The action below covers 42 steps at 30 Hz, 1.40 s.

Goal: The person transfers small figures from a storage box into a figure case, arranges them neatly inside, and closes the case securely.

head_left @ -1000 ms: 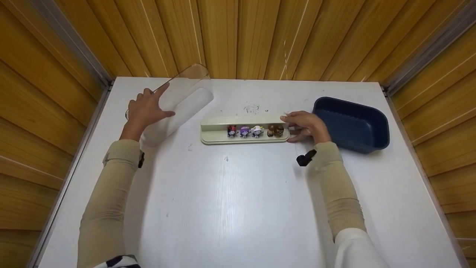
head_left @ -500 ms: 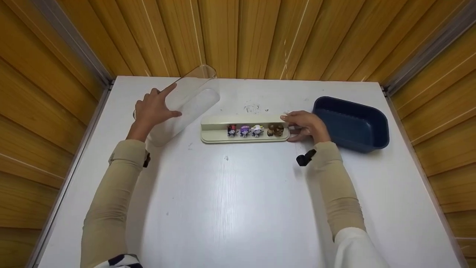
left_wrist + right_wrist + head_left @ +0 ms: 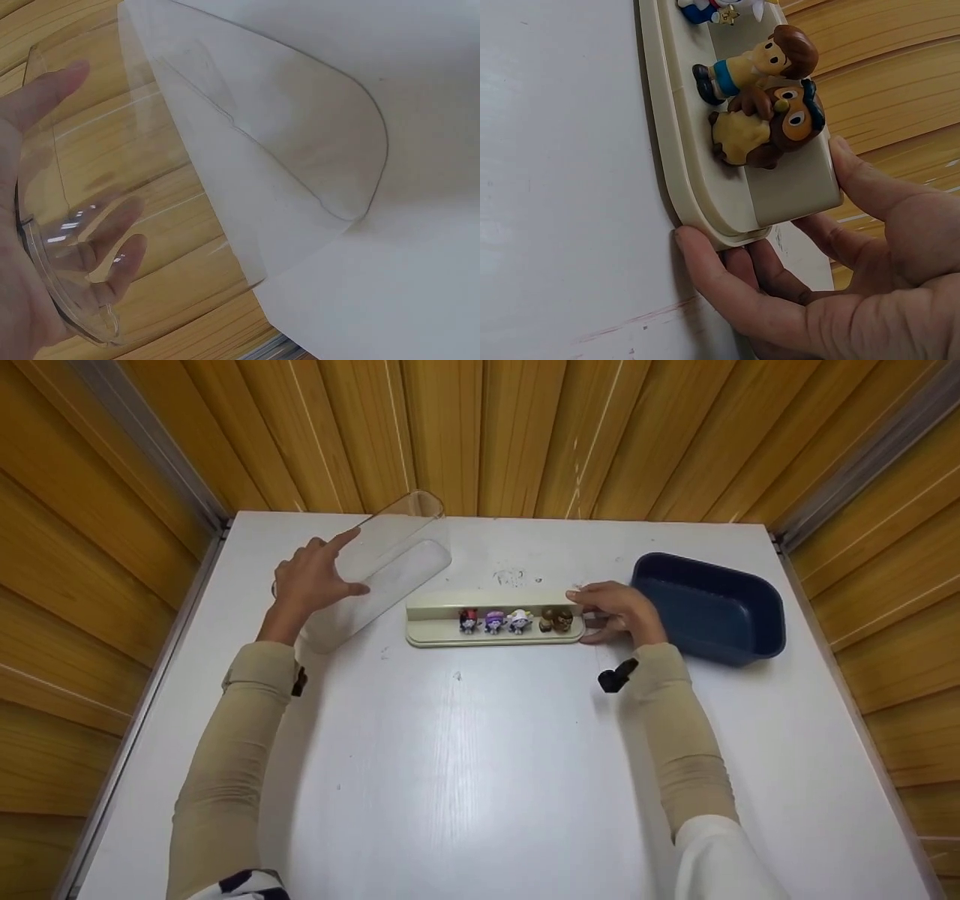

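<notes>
A clear plastic cover [image 3: 394, 556] slants over the table's back left, held at its near end by my left hand [image 3: 306, 577]. In the left wrist view, the fingertips [image 3: 124, 274] show through the clear plastic. At the table's middle lies a long cream display stand [image 3: 427, 631] with a raised back step. Several small figurines [image 3: 493, 622] stand in a row on it. The right wrist view shows a brown-haired figurine [image 3: 742, 71] beside an owl figurine [image 3: 769, 127]. My right hand [image 3: 616, 609] grips the stand's right end, thumb on the step, fingers at the base.
A dark blue tub [image 3: 712, 611] sits just beyond my right hand, on the right of the white table [image 3: 457, 757]. Wood-panelled walls [image 3: 525, 435] close off the back and both sides.
My left hand has shifted a little to the right with the clear cover, nearer the stand. The right hand and the stand stay where they were.
</notes>
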Motion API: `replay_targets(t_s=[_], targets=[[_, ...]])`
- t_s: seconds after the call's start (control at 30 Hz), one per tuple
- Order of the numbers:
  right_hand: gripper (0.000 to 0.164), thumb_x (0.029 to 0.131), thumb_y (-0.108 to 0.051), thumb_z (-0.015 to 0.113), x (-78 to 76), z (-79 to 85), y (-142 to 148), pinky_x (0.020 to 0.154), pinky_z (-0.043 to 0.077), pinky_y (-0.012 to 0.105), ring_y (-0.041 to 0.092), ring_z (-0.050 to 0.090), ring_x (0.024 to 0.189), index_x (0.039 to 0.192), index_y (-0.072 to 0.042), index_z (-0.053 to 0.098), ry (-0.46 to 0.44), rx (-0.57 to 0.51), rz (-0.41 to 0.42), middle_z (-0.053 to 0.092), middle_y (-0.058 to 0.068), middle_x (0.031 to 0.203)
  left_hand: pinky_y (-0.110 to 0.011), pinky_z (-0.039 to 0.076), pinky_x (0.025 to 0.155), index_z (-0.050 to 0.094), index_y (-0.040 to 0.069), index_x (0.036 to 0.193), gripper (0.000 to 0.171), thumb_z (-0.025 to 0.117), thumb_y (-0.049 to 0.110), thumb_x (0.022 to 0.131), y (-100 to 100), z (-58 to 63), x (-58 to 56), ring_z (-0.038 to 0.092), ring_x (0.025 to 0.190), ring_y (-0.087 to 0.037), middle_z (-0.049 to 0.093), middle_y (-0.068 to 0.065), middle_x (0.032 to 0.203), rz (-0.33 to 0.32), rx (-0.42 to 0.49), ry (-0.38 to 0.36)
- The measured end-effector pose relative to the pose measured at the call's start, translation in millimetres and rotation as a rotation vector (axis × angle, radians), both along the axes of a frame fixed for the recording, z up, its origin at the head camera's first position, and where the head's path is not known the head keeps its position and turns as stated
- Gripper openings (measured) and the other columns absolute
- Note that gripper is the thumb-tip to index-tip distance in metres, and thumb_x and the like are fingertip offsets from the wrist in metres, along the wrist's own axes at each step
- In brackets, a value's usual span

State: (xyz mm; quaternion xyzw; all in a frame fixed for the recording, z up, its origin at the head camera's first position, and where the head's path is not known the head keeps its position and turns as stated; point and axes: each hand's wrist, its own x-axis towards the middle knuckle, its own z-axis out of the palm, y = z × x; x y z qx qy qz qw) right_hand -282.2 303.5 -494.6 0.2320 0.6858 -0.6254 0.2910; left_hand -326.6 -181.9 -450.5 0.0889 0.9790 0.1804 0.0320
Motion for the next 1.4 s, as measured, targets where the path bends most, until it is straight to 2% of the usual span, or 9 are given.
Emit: replay_targets(t_s=[0.23, 0.47, 0.67, 0.8, 0.9, 1.07, 1.13, 1.3, 1.4], targets=[[0.072, 0.101, -0.029, 0.066, -0.7, 0.9, 2, 0.097, 0.054, 0.054, 0.032, 0.047, 0.125, 0.158, -0.007, 0.027, -0.009, 0.015, 0.01, 0.041, 0.016, 0.145, -0.067, 0.044, 0.091, 0.033, 0.044, 0.157, 0.1, 0.091, 0.038, 0.075, 4, 0.3, 1.2, 0.057, 0.111, -0.04, 0.06, -0.018, 0.131, 0.009, 0.1, 0.031], [0.079, 0.1, -0.029, 0.068, -1.3, 4.7, 6, 0.096, 0.054, 0.054, 0.034, 0.045, 0.13, 0.16, -0.006, 0.023, -0.004, 0.023, 0.001, 0.035, 0.02, 0.154, -0.059, 0.046, 0.091, 0.035, 0.045, 0.156, 0.099, 0.091, 0.036, 0.075, 0, 2.8, 4.0, 0.058, 0.114, -0.034, 0.059, -0.013, 0.135, 0.092, 0.262, 0.106], [0.077, 0.098, -0.027, 0.07, -1.3, 5.8, 8, 0.096, 0.054, 0.055, 0.032, 0.048, 0.123, 0.159, -0.008, 0.025, -0.011, 0.026, -0.044, 0.042, 0.015, 0.141, -0.059, 0.043, 0.104, 0.036, 0.048, 0.154, 0.096, 0.091, 0.037, 0.077, -1, -2.9, 7.2, 0.055, 0.128, -0.031, 0.056, -0.008, 0.142, 0.11, 0.577, 0.09], [0.071, 0.099, -0.027, 0.069, -2.9, 3.8, 4, 0.096, 0.054, 0.055, 0.031, 0.049, 0.122, 0.155, -0.007, 0.031, -0.015, 0.015, -0.032, 0.043, 0.014, 0.139, -0.052, 0.043, 0.105, 0.039, 0.043, 0.155, 0.094, 0.092, 0.029, 0.078, -4, -14.7, 12.1, 0.056, 0.124, -0.029, 0.056, -0.007, 0.14, 0.035, 0.834, 0.086], [0.069, 0.099, -0.027, 0.069, -4.5, 2.8, 1, 0.096, 0.054, 0.055, 0.032, 0.049, 0.122, 0.154, -0.007, 0.032, -0.02, 0.006, -0.02, 0.044, 0.014, 0.141, -0.048, 0.043, 0.104, 0.041, 0.036, 0.155, 0.094, 0.092, 0.022, 0.077, -4, -22.8, 15.7, 0.057, 0.121, -0.03, 0.057, -0.007, 0.138, -0.058, 0.936, 0.112], [0.072, 0.099, -0.027, 0.068, -5.7, 2.7, 1, 0.097, 0.054, 0.055, 0.031, 0.048, 0.124, 0.156, -0.008, 0.029, -0.029, 0.005, -0.027, 0.043, 0.014, 0.144, -0.047, 0.044, 0.104, 0.04, 0.029, 0.157, 0.096, 0.091, 0.014, 0.077, 5, -23.4, 17.2, 0.058, 0.122, -0.033, 0.058, -0.01, 0.138, -0.163, 0.918, 0.164], [0.064, 0.1, -0.028, 0.067, -5.0, 3.3, 3, 0.097, 0.053, 0.055, 0.03, 0.05, 0.122, 0.152, -0.008, 0.035, -0.028, 0.006, -0.023, 0.045, 0.013, 0.141, -0.048, 0.044, 0.104, 0.041, 0.03, 0.156, 0.095, 0.091, 0.015, 0.077, 11, -21.2, 16.0, 0.058, 0.121, -0.032, 0.058, -0.009, 0.137, -0.192, 0.906, 0.179], [0.062, 0.101, -0.029, 0.065, -2.8, 3.2, 4, 0.099, 0.053, 0.055, 0.032, 0.048, 0.127, 0.152, -0.007, 0.036, -0.011, -0.003, 0.012, 0.04, 0.017, 0.147, -0.052, 0.043, 0.105, 0.042, 0.023, 0.156, 0.092, 0.09, 0.01, 0.078, 28, -5.9, 30.1, 0.058, 0.122, -0.038, 0.058, -0.013, 0.136, -0.252, 0.931, 0.191], [0.074, 0.101, -0.028, 0.066, -1.9, 2.2, 2, 0.099, 0.052, 0.055, 0.033, 0.045, 0.133, 0.159, -0.007, 0.025, -0.016, -0.007, -0.002, 0.034, 0.019, 0.155, -0.056, 0.042, 0.106, 0.042, 0.016, 0.155, 0.091, 0.088, 0.004, 0.078, 36, 0.1, 37.2, 0.057, 0.121, -0.041, 0.058, -0.017, 0.136, -0.289, 0.937, 0.182]])
